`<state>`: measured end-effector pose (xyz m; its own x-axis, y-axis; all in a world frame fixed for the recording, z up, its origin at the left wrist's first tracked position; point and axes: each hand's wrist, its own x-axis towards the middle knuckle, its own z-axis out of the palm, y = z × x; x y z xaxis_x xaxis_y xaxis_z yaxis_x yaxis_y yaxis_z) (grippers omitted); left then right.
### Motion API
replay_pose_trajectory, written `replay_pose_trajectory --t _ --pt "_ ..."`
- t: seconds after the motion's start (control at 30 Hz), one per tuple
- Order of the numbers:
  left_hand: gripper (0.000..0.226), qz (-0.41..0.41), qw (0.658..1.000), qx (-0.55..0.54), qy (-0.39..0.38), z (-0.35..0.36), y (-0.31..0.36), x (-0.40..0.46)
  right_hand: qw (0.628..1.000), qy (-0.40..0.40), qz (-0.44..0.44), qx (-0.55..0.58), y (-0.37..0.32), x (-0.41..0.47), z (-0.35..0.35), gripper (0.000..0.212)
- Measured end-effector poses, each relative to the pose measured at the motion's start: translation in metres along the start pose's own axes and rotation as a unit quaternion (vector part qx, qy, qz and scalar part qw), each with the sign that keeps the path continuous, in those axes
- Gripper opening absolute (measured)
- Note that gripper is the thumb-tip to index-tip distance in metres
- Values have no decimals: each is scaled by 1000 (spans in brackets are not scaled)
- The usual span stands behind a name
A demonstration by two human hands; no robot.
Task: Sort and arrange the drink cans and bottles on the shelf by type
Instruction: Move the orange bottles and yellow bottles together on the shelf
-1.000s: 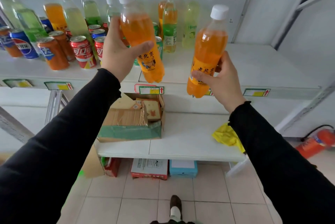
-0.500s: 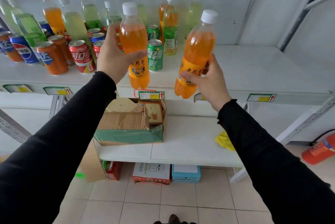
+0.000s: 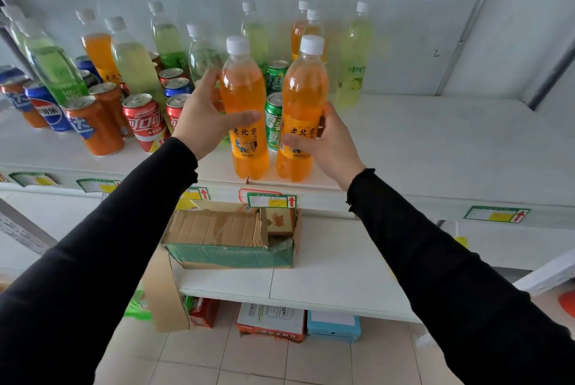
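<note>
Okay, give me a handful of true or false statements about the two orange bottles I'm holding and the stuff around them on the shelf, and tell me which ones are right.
1. Each hand, left hand and right hand, grips one orange bottle. True.
2. The left orange bottle and right orange bottle have blue caps. False: both caps are white.
3. Two green cans stand behind the held bottles. True.
4. The red can stands right of the held bottles. False: it is to their left.
5. The cardboard box sits on the top shelf. False: it sits one shelf lower.
</note>
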<state>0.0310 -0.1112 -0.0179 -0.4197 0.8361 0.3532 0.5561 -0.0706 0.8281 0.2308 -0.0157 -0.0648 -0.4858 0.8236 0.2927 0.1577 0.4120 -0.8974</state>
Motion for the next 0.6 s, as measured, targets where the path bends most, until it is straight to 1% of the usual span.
replay_pose_trajectory --t 0.07,0.23,0.37,0.5,0.6 --pt "84 0 1000 3 -17 -2 -5 6 1000 -3 3 -3 1 5 5 69" --pt "70 28 997 27 -63 -5 -9 18 1000 -3 4 -24 0 11 11 65" --pt "71 44 995 41 -81 -8 -12 23 999 -1 8 -40 -2 11 15 59" --pt "68 47 995 43 -78 -11 -17 24 998 -17 4 -65 1 11 16 65" --pt "73 57 994 54 -80 -10 -18 23 996 -32 10 -84 4 10 15 70"
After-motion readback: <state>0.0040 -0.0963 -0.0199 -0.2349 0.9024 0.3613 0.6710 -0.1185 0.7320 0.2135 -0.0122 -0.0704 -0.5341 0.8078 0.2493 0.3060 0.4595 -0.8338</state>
